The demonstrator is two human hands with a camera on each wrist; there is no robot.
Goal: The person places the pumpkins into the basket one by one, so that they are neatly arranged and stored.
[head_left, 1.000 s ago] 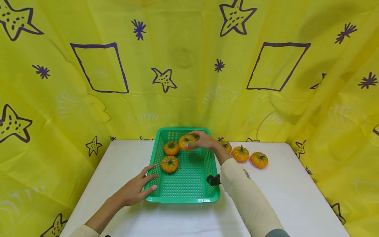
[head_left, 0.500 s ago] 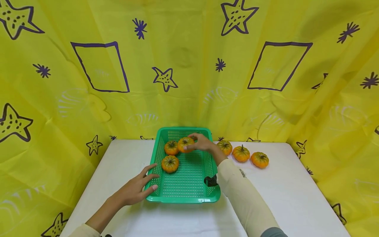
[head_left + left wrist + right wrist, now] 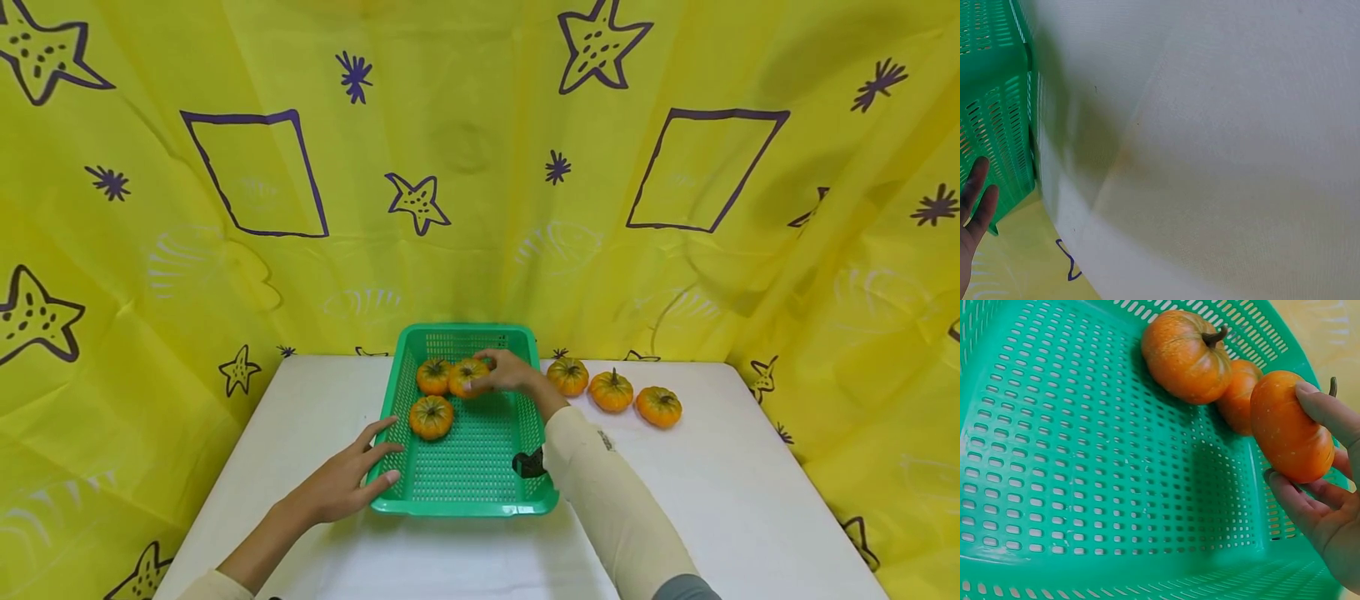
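My right hand [image 3: 508,372] holds a small orange pumpkin [image 3: 467,377] inside the green plastic basket [image 3: 465,507]. In the right wrist view, thumb and fingers grip this pumpkin [image 3: 1288,428] from its sides, and its shadow lies on the perforated basket floor. Two more pumpkins sit in the basket's left part: one at the back [image 3: 433,377], close beside the held one, and one nearer me [image 3: 431,417]. My left hand [image 3: 345,479] has its fingers spread at the basket's left rim. Only some of its fingers [image 3: 984,209] show in the left wrist view, against the basket wall.
Three more pumpkins stand in a row on the white table [image 3: 750,483] right of the basket: a left one [image 3: 567,377], a middle one [image 3: 611,390] and a right one [image 3: 659,406]. A yellow patterned curtain [image 3: 465,267] rises behind the basket.
My right hand has lowered the pumpkin into the basket, slightly left, beside the back one. The leftmost table pumpkin now shows from behind my forearm. My left hand has stayed put.
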